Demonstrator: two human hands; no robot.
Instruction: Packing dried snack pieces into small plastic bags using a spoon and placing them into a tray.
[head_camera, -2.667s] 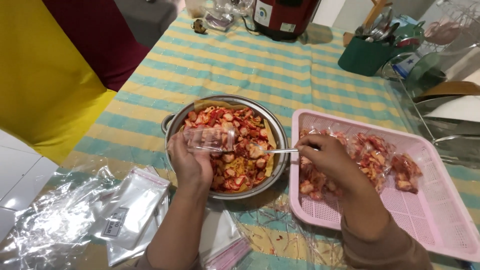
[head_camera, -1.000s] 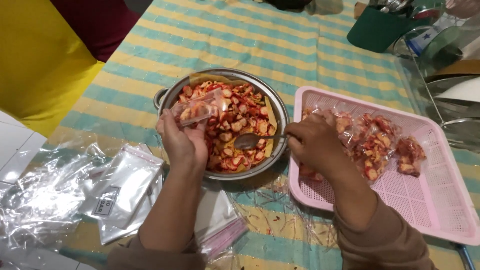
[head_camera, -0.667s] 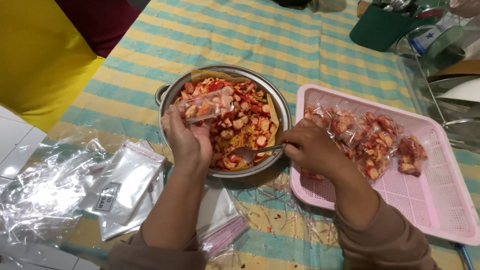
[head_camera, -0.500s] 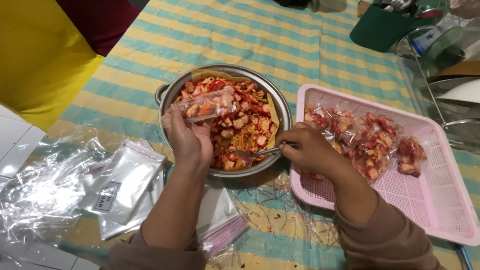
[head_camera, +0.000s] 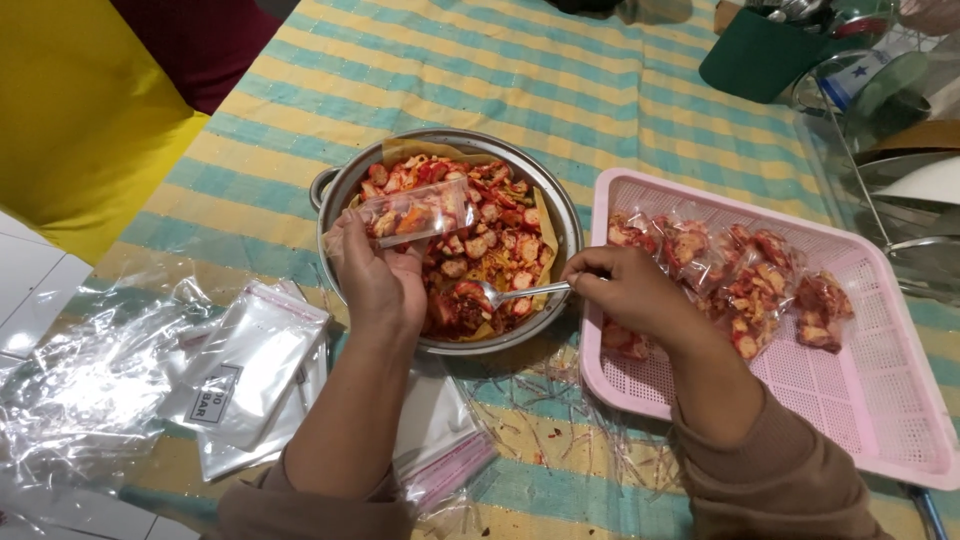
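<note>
My left hand (head_camera: 378, 280) holds a small clear plastic bag (head_camera: 420, 212), partly filled with red and orange snack pieces, over a round metal pan (head_camera: 560, 215). The pan holds a heap of the same red snack pieces (head_camera: 490, 225) on brown paper. My right hand (head_camera: 635, 295) grips a metal spoon (head_camera: 505, 293) whose bowl dips into the snacks at the pan's near side. To the right, a pink perforated tray (head_camera: 850, 400) carries several filled clear bags (head_camera: 745, 275).
A stack of empty clear zip bags (head_camera: 250, 360) and crumpled plastic wrap (head_camera: 80, 390) lie left on the striped yellow-and-teal cloth (head_camera: 560, 90). More bags (head_camera: 440, 440) sit near my left forearm. A green container (head_camera: 755, 50) and dish rack (head_camera: 900, 130) stand far right.
The spoon has moved from beside the bag down into the snacks in the pan. My left hand has kept the bag over the pan, lifting it slightly.
</note>
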